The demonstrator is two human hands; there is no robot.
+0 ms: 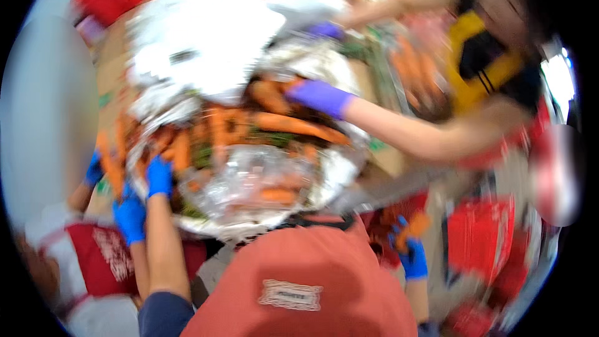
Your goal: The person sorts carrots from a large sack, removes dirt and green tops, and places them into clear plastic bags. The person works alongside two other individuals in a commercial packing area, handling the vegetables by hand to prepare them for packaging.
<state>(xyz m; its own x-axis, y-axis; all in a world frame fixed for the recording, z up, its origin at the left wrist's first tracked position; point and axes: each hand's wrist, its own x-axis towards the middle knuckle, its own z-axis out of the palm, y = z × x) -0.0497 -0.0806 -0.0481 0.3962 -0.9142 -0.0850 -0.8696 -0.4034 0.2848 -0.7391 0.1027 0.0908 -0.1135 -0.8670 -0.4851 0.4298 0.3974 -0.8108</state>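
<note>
My left hand (160,178), in a blue glove, reaches among the carrots (182,150) at the left side of an opened white sack (340,178). Its fingers are too blurred to show whether they grip one. Low on the right, my right hand (414,258), also blue-gloved, is closed around a carrot (412,228), apart from the sack. Clear crumpled plastic (249,165) lies over part of the carrots, with green tops showing between them.
A co-worker's purple-gloved hand (318,97) reaches into the sack from the right. Another person's blue-gloved hand (129,215) is close by my left one. White sacks (199,37) lie behind. Red crates (480,237) stand low right. A red cap (293,274) fills the lower middle.
</note>
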